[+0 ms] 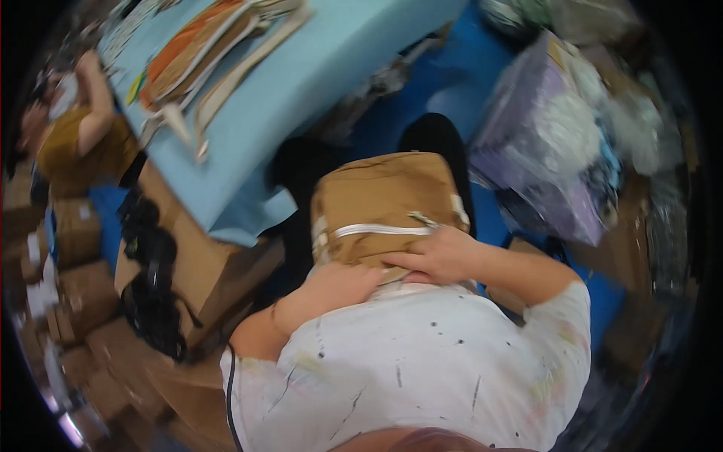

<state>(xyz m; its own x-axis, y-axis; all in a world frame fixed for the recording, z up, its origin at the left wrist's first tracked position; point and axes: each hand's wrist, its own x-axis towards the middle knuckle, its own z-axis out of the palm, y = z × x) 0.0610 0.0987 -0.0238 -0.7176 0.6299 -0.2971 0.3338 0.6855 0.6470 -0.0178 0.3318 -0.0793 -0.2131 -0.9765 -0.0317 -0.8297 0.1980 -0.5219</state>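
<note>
A tan fabric bag (392,188) rests on my lap, with a white zipper (384,229) running across its front and a pull cord at the zipper's right end. My left hand (346,286) is closed on the bag's near edge, its fingertips partly hidden there. From the right, my right hand (440,255) grips the same near edge close to the left one, with one finger laid across the fabric. The two hands almost meet at the middle of that edge. Whatever lies under their fingers is hidden by my shirt.
A light blue covered table (301,83) stands ahead, bearing orange and tan bag pieces (199,56) with straps. On the right is a purple plastic-wrapped bundle (538,135). Cardboard boxes (83,290) and black straps (151,264) are at left. Another person (79,143) is at far left.
</note>
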